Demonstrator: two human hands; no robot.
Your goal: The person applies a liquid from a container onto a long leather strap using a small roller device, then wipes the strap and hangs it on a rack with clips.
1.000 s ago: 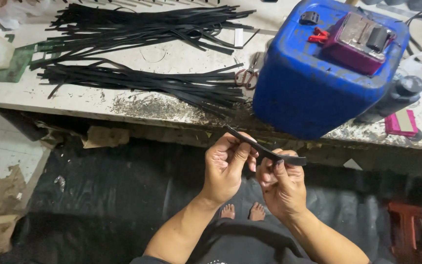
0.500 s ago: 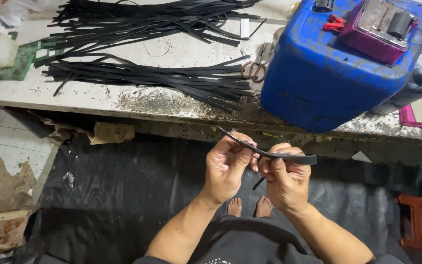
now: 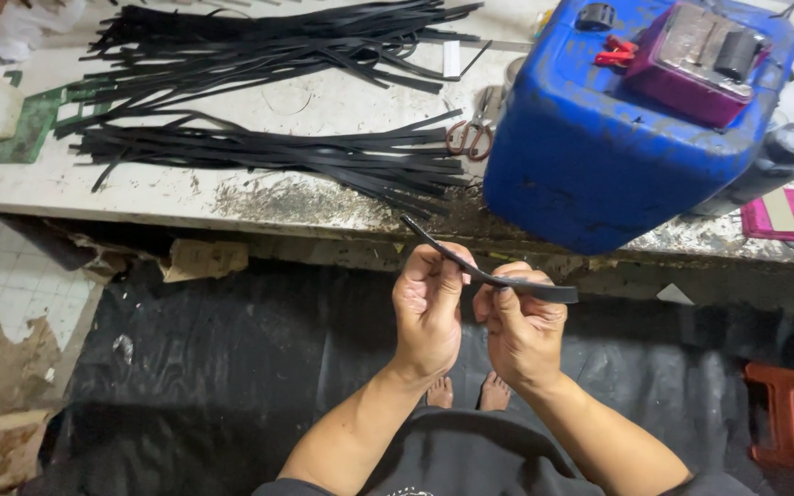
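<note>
Both hands, the left hand (image 3: 426, 308) and right hand (image 3: 521, 331), stay pinched on the black rubber strip (image 3: 489, 274), now raised nearer the workbench edge (image 3: 232, 209), its grip unchanged.

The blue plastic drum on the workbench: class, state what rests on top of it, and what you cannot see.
On the blue drum sit a maroon box-shaped device, a red clip and a black screw cap. The drum hides the bench surface beneath and whatever is inside it.

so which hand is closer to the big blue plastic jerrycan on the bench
Right. The right hand sits just below the blue plastic jerrycan; the left hand is beside it, further from the can, both pinching one black strip.
</note>
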